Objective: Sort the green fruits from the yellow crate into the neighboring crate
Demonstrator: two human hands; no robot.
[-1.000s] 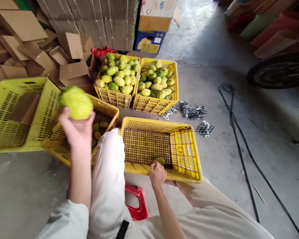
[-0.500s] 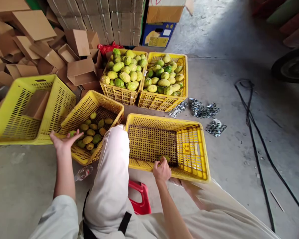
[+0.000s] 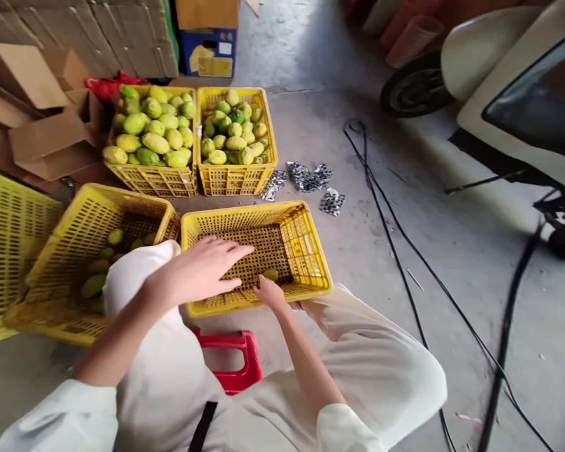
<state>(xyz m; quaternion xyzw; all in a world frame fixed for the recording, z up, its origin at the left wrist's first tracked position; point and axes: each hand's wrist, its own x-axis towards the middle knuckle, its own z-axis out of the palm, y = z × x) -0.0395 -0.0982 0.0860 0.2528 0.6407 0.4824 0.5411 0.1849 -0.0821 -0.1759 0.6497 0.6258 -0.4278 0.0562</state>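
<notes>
My left hand (image 3: 202,269) is open, fingers stretched out flat, and hovers over the near yellow crate (image 3: 311,248) between my knees. At that crate's front wall, my right hand (image 3: 268,292) is curled on a small green fruit (image 3: 271,274) that rests on the crate floor. Apart from this fruit the crate floor is bare. Left of my raised knee (image 3: 136,276) stands a tilted yellow crate (image 3: 61,242) holding several green-yellow fruits (image 3: 115,236).
Two full yellow crates of fruit (image 3: 155,135) (image 3: 233,132) stand behind. Cardboard boxes (image 3: 51,141) pile up at back left. Another yellow crate (image 3: 4,232) is at the far left. Foil scraps (image 3: 308,177) and black cables (image 3: 386,213) lie on the concrete. A scooter (image 3: 499,75) is parked right; a red stool (image 3: 230,361) is beneath me.
My left hand held a large green fruit up, released it at the left crate, then swung right, empty, over the near crate. My right hand stayed on the small fruit. The view turned right.
</notes>
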